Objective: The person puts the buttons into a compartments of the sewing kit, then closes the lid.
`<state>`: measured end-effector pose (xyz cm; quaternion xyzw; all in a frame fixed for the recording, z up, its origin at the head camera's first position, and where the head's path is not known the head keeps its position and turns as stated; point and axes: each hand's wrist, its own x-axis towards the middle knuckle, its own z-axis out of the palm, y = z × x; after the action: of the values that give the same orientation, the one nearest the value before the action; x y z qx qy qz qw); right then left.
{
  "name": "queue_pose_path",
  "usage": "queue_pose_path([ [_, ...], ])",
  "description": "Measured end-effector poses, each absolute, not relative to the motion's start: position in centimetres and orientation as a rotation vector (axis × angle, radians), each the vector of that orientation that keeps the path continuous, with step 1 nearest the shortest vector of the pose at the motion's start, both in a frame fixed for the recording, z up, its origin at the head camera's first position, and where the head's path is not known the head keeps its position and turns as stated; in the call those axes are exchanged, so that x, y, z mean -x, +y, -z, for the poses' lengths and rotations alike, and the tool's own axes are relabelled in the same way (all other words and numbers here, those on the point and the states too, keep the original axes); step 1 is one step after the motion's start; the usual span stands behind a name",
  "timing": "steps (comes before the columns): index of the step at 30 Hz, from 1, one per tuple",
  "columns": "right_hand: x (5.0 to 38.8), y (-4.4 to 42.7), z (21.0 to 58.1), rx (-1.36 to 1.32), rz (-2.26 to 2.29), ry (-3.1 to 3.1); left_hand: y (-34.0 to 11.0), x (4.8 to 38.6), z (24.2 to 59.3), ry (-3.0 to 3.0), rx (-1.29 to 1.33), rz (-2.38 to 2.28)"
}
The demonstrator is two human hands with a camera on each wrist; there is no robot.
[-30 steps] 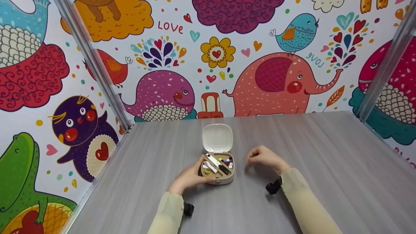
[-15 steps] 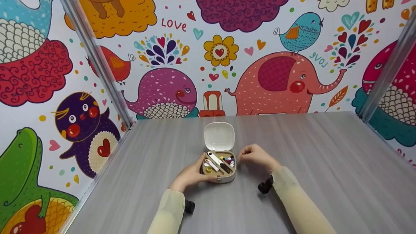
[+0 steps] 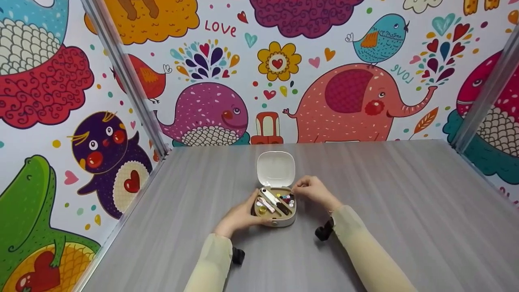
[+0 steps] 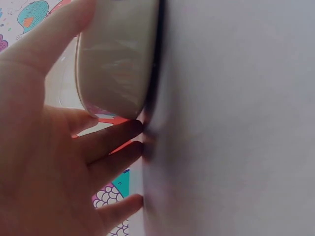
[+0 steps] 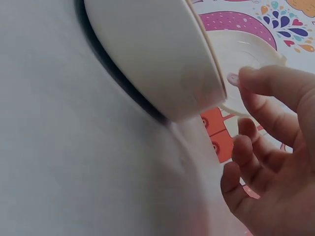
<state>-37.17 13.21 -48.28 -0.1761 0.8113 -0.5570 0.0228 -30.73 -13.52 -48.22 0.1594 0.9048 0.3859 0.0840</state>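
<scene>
A small white sewing box point(image 3: 287, 222) stands on the table with its lid point(image 3: 276, 168) raised. My left hand point(image 3: 240, 217) holds it at the left, thumb at the front and fingers round the side. Inside lie a white tool with a black end point(image 3: 275, 200), a whitish-pink slim item point(image 3: 266, 205), a small gold round piece point(image 3: 262, 210) and several colored buttons point(image 3: 287, 199). Over the box's far right corner, my right hand point(image 3: 317, 192) pinches a small lilac button point(image 5: 233, 79) between thumb and forefinger; its other fingers are loosely bent.
The grey wood-grain table point(image 3: 365, 178) extends around the box on all sides. Printed cartoon walls point(image 3: 211, 113) rise behind and at both sides, with metal posts point(image 3: 136, 93) at the corners.
My right hand has moved left and slightly away from me, from beside the box to its far right corner. My left hand keeps its hold, and the head view has shifted slightly.
</scene>
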Motion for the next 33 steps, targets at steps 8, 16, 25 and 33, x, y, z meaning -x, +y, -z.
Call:
queue_pose_path([
  [8, 37.2, 12.2, 48.7, 0.542, 1.73, 2.602, -13.5, 30.8, 48.2, 2.682, -0.485, -1.161],
  [16, 37.2, 11.3, 49.0, 0.528, 1.773, 2.578, -13.6, 30.9, 48.3, 2.683, -0.476, -1.163],
  [25, 37.3, 10.6, 49.5, 0.472, 1.811, 2.547, -13.5, 30.9, 48.3, 2.677, -0.483, -1.178],
  [33, 37.2, 10.0, 49.6, 0.461, 1.766, 2.64, -13.4, 30.9, 48.3, 2.69, -0.524, -1.186],
])
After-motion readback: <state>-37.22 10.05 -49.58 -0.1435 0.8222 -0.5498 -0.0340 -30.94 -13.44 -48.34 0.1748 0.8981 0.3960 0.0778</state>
